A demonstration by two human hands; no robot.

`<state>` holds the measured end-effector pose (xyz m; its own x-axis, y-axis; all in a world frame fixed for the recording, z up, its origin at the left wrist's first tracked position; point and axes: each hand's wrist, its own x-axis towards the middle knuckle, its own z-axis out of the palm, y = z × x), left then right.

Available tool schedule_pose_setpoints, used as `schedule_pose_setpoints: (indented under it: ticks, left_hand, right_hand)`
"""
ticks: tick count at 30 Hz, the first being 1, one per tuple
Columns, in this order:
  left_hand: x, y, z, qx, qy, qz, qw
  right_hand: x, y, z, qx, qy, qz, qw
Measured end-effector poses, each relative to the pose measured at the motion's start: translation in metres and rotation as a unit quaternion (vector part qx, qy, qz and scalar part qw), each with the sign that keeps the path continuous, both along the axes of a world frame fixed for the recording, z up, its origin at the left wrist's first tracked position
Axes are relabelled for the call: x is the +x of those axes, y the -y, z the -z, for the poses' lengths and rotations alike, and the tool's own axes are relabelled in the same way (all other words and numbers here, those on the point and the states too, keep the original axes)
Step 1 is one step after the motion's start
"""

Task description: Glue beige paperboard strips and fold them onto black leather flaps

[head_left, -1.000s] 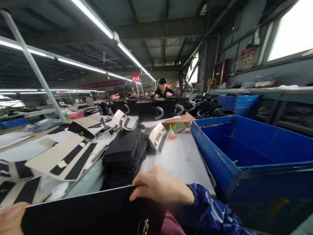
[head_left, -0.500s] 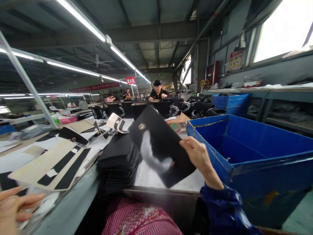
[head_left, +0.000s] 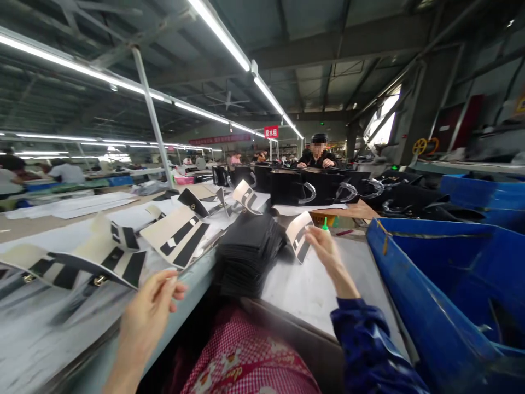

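Right hand (head_left: 328, 253) stretched forward, fingertips pinching the edge of a striped card (head_left: 298, 241) propped against the black stack (head_left: 248, 251) on the worktable (head_left: 311, 284). Left hand (head_left: 150, 312) half-curled beside a striped panel (head_left: 118, 262) (grip: cannot tell). Blue bin (head_left: 443, 284) to the right.

Glossy blue sleeve (head_left: 369, 350), red-checked apron (head_left: 250, 361).

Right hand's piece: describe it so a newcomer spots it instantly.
Start at the big blue bin on the right; left of it a stack of black sheets sits on the grey table. Between them, the right hand touches a cream panel with black stripes. Unlike the striped panels left of the stack, it stands alone, beside a green-capped bottle.
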<state>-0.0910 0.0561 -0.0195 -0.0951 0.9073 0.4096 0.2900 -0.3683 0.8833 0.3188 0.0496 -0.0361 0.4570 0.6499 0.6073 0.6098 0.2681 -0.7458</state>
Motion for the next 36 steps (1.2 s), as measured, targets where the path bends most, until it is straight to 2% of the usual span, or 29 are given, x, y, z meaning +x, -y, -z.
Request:
schedule_pose_setpoints:
  ticks: [3, 5, 7, 12, 16, 20, 23, 26, 32, 36]
  left_hand:
    - [0.032, 0.002, 0.009, -0.011, 0.007, 0.076, 0.997]
    - [0.044, 0.004, 0.016, -0.026, 0.014, 0.103, 0.994]
    - [0.049, 0.002, 0.022, -0.04, 0.028, 0.115, 0.992]
    - [0.055, -0.017, 0.029, -0.086, 0.074, 0.133, 0.985]
    - [0.072, -0.032, 0.031, -0.12, 0.11, 0.158, 0.974]
    - [0.089, -0.036, 0.029, -0.124, 0.137, 0.174, 0.967]
    - [0.093, -0.038, 0.025, -0.124, 0.138, 0.186, 0.965]
    - [0.089, -0.042, 0.023, -0.141, 0.129, 0.205, 0.96]
    - [0.089, -0.052, 0.016, -0.196, 0.172, 0.23, 0.938]
    - [0.094, -0.051, 0.008, -0.178, 0.228, 0.223, 0.931]
  right_hand:
    - [-0.073, -0.059, -0.005, -0.062, 0.149, -0.135, 0.978]
    - [-0.104, -0.08, -0.011, -0.1, 0.219, -0.154, 0.958]
    - [-0.12, -0.09, -0.015, -0.146, 0.258, -0.132, 0.946]
    - [-0.121, -0.092, -0.022, -0.23, 0.296, -0.079, 0.924]
    - [-0.116, -0.094, -0.028, -0.247, 0.303, -0.089, 0.916]
    - [-0.11, -0.097, -0.032, -0.261, 0.294, -0.119, 0.911]
    - [-0.108, -0.096, -0.034, -0.276, 0.283, -0.142, 0.908]
    - [-0.108, -0.097, -0.036, -0.284, 0.267, -0.135, 0.911]
    - [-0.111, -0.093, -0.038, -0.243, 0.266, -0.074, 0.93]
    - [-0.141, -0.06, -0.025, -0.151, 0.303, -0.013, 0.941]
